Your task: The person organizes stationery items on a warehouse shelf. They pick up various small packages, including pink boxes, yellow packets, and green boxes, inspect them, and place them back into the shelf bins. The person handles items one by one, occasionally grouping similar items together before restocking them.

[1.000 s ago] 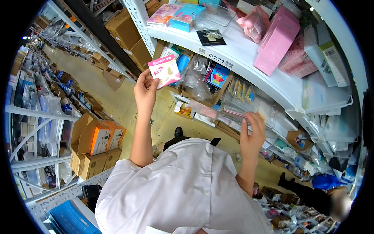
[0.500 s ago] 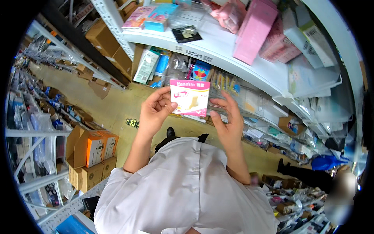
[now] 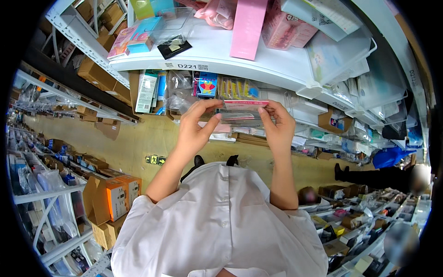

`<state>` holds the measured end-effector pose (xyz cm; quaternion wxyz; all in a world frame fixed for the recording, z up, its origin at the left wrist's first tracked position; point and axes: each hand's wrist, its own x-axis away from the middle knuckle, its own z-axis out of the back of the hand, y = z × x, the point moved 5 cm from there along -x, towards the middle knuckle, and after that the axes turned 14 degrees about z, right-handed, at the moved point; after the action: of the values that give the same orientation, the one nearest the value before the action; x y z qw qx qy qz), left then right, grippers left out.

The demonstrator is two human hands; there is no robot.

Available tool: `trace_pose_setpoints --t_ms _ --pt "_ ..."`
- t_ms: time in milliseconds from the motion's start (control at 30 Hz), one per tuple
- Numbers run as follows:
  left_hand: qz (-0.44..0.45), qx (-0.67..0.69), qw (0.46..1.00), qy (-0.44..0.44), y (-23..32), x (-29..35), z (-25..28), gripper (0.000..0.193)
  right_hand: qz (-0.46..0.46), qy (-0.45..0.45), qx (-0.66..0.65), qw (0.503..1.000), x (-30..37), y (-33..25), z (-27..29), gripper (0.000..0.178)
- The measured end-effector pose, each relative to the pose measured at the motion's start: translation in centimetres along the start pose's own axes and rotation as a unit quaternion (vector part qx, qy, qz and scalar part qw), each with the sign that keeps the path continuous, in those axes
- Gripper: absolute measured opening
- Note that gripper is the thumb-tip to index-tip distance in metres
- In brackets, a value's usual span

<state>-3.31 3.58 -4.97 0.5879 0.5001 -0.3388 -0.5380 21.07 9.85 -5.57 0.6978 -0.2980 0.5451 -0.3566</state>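
A small, flat white-and-pink box [image 3: 246,105] is held in front of my chest, tilted so that mostly a narrow pink-and-white side shows. My right hand [image 3: 278,123] grips its right end between thumb and fingers. At the left end, the fingertips of my left hand [image 3: 196,123] meet the box, with the thumb lower and apart from the fingers. The broad face of the box is turned out of sight. Behind it, a bin holds yellow-striped packs [image 3: 237,87] and a blue packet with a red figure [image 3: 205,85].
A white shelf [image 3: 203,53] ahead carries a tall pink box [image 3: 248,27] and a black card pack [image 3: 174,47]. Orange boxes [image 3: 123,196] stand in a carton at left. Another person's dark-clothed leg [image 3: 374,177] shows at right.
The box has tipped from facing me to nearly edge-on. My right hand, previously apart from it, has closed on its right end. The view has shifted, moving the shelf leftward.
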Motion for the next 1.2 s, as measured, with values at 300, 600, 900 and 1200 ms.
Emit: trace_pose_setpoints --t_ms 300,600,900,1200 --pt "0.014 -0.14 0.99 0.002 -2.4 1.9 1.1 0.045 0.005 -0.139 0.131 0.982 0.4 3.3 -1.1 0.025" --pt "-0.134 -0.31 0.941 0.009 -1.9 2.3 -2.5 0.071 -0.014 -0.282 0.066 0.957 -0.1 3.1 -1.7 0.042" --pt "-0.16 -0.384 0.909 0.026 -3.6 1.9 -4.0 0.058 0.053 -0.369 0.166 0.913 0.2 3.7 -2.5 0.042" --pt "-0.123 -0.307 0.944 0.01 -5.1 1.0 -4.2 0.055 0.07 -0.346 0.19 0.916 0.2 3.6 -3.0 0.035"
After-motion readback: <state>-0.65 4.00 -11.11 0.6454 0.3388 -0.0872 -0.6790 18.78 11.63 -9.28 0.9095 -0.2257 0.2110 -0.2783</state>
